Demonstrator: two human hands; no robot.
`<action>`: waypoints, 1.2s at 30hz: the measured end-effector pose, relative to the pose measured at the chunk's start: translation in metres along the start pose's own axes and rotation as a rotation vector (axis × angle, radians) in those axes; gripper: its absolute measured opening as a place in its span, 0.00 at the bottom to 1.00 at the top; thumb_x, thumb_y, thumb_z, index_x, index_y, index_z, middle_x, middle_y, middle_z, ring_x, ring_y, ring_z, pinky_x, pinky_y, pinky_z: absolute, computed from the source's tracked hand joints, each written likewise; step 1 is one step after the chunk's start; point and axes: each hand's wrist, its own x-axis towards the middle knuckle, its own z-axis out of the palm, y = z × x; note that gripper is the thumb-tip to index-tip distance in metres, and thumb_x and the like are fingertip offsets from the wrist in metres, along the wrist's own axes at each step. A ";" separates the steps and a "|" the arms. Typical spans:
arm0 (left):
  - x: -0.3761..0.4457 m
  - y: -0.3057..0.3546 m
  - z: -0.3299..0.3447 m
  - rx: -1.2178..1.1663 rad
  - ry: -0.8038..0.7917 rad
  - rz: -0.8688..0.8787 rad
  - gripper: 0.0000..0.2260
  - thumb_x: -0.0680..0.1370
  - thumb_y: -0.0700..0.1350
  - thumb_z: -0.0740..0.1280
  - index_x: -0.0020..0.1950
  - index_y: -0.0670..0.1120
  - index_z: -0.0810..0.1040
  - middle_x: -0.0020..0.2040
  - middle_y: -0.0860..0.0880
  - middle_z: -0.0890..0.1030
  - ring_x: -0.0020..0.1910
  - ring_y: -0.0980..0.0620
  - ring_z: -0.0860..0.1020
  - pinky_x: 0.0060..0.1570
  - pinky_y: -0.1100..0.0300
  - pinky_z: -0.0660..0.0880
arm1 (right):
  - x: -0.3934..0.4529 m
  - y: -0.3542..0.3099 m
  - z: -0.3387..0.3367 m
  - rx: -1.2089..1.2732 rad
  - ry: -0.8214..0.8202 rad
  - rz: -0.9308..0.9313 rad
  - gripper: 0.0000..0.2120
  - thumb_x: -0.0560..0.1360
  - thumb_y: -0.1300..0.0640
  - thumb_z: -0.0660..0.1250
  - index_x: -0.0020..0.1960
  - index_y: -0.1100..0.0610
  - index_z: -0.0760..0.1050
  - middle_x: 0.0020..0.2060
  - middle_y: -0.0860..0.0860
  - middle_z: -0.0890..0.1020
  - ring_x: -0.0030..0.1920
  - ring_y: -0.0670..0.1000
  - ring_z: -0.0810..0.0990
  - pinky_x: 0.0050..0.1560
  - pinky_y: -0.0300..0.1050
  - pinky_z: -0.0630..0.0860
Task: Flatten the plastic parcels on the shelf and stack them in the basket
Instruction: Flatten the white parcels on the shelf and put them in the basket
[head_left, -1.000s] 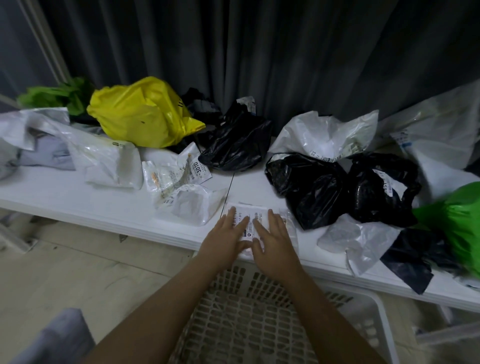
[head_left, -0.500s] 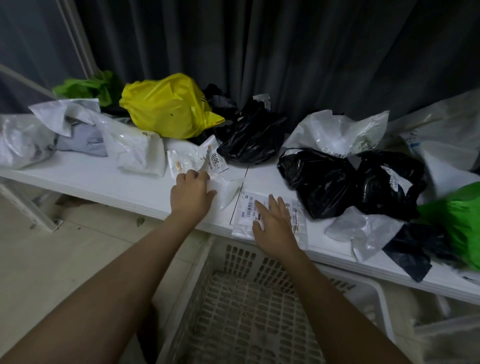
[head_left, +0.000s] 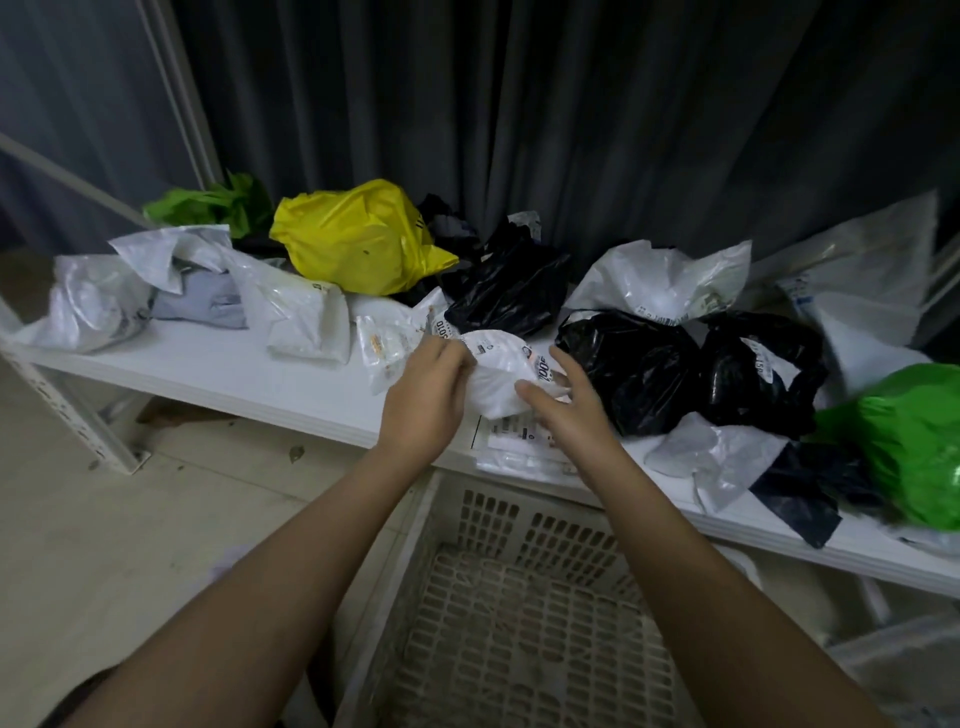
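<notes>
A crumpled white plastic parcel (head_left: 498, 371) with black print hangs just above the white shelf (head_left: 223, 371). My left hand (head_left: 423, 397) grips its left edge. My right hand (head_left: 563, 402) holds its right side between thumb and fingers. Under them a flattened white parcel (head_left: 519, 441) with a barcode label lies at the shelf's front edge. The white slatted basket (head_left: 519, 613) stands on the floor below, between my forearms, and looks empty.
Crumpled parcels cover the shelf: a yellow one (head_left: 358, 239), black ones (head_left: 511, 286) (head_left: 631, 369) (head_left: 758, 374), white ones (head_left: 306, 319) (head_left: 660, 283), a green one (head_left: 914, 441) at the right. A dark curtain hangs behind. Bare floor lies at the left.
My left hand picked the crumpled white parcel off the shelf and brought it right. My right hand lifted off the flattened parcel and took the crumpled one's other side.
</notes>
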 end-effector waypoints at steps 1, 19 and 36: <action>-0.001 0.003 0.005 -0.050 0.003 0.015 0.03 0.80 0.40 0.61 0.48 0.42 0.74 0.48 0.47 0.74 0.47 0.48 0.73 0.34 0.52 0.71 | 0.000 -0.001 -0.003 0.024 0.039 0.012 0.26 0.75 0.50 0.70 0.70 0.43 0.67 0.66 0.49 0.69 0.62 0.51 0.74 0.61 0.51 0.75; -0.028 -0.030 0.069 -0.091 -0.170 0.022 0.02 0.78 0.39 0.63 0.48 0.42 0.75 0.53 0.47 0.75 0.53 0.47 0.73 0.41 0.46 0.77 | 0.025 0.057 -0.043 0.155 0.340 0.029 0.15 0.77 0.69 0.64 0.56 0.51 0.79 0.58 0.50 0.80 0.59 0.47 0.77 0.59 0.42 0.75; 0.013 -0.019 0.093 -0.572 -0.323 -0.430 0.30 0.79 0.55 0.63 0.77 0.53 0.54 0.71 0.47 0.64 0.72 0.49 0.64 0.69 0.46 0.65 | 0.027 0.059 -0.040 -0.379 0.091 -0.066 0.19 0.77 0.57 0.62 0.68 0.53 0.70 0.59 0.52 0.78 0.52 0.51 0.77 0.51 0.42 0.70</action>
